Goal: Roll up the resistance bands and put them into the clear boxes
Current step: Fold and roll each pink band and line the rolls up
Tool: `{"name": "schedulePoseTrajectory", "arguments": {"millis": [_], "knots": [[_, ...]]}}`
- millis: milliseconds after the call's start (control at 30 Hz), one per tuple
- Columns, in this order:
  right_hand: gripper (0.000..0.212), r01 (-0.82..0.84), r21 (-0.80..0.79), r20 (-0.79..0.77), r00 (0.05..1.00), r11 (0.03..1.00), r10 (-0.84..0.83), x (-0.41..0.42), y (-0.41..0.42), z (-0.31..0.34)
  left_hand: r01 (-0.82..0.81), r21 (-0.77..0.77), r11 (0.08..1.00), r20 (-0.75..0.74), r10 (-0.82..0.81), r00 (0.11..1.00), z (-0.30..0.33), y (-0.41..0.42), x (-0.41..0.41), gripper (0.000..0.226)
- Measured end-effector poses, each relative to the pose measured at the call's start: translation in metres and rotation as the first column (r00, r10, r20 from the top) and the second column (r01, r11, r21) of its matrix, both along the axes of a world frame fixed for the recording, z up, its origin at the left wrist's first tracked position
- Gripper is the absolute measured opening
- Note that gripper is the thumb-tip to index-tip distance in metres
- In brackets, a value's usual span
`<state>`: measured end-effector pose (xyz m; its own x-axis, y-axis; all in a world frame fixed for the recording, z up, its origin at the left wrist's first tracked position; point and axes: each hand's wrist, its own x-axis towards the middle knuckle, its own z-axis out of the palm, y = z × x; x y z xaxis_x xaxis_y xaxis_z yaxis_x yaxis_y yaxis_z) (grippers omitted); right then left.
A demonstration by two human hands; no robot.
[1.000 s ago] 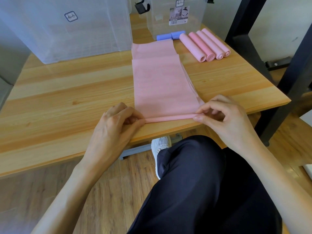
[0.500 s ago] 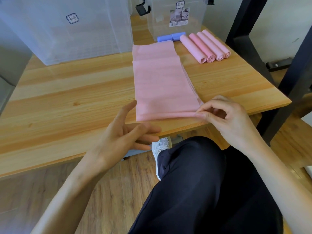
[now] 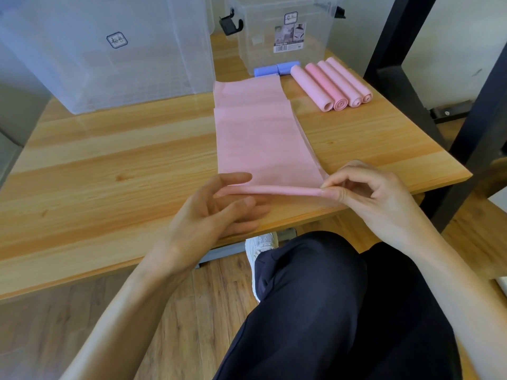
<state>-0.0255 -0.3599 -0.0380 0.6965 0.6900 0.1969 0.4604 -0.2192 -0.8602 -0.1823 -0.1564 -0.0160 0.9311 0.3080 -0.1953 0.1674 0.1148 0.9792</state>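
Two hands are on the job, and I see only one of them gripping. My left hand (image 3: pixel 219 209) hovers with straight, spread fingers at the left end of the started roll, forefinger resting near the band's edge, holding nothing. My right hand (image 3: pixel 365 193) pinches the right end of that thin roll between thumb and fingertips.

The flat pink band (image 3: pixel 258 144) lies near the middle of the table (image 3: pixel 109 165), running from the near edge toward the far edge, with its near end turned into a narrow roll just beside the near edge.

The risk, as I judge it: with one end pinched and the other free, the roll may go crooked and cone out, or the left end may spring open. The roll sits so close to the near edge that it could also slip off toward my lap.

Counting left to right: two clear boxes, the large clear box (image 3: pixel 115 50) at the far left corner and the smaller clear box (image 3: pixel 285 31) at the far edge; one flat band; two blue rolls (image 3: pixel 277 70) touching the smaller box; four pink rolls (image 3: pixel 332 83) side by side toward the far right corner. I see none in a box yet.
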Motion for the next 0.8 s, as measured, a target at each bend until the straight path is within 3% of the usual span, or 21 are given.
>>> {"name": "schedulePoseTrajectory", "arguments": {"millis": [267, 467, 633, 800], "knots": [[0.02, -0.076, -0.013, -0.026, 0.997, 0.997, 0.075, 0.002, -0.001, 0.007, -0.022, 0.061, 0.998, 0.012, 0.021, 1.0, 0.001, 0.014, 0.001, 0.019], [0.015, -0.087, -0.03, -0.033, 0.996, 0.996, 0.086, 0.002, 0.001, 0.006, 0.036, 0.024, 0.999, 0.004, -0.036, 0.999, 0.005, 0.019, 0.003, 0.03], [0.017, -0.08, -0.034, -0.039, 0.996, 0.996, 0.079, -0.001, 0.005, 0.008, 0.075, 0.039, 0.996, -0.015, -0.074, 0.997, 0.005, 0.019, 0.01, 0.021], [0.021, -0.06, -0.046, -0.046, 0.997, 0.997, 0.058, -0.007, 0.004, 0.011, -0.001, 0.019, 1.0, 0.022, 0.0, 1.0, 0.003, 0.016, 0.018, 0.02]]}}
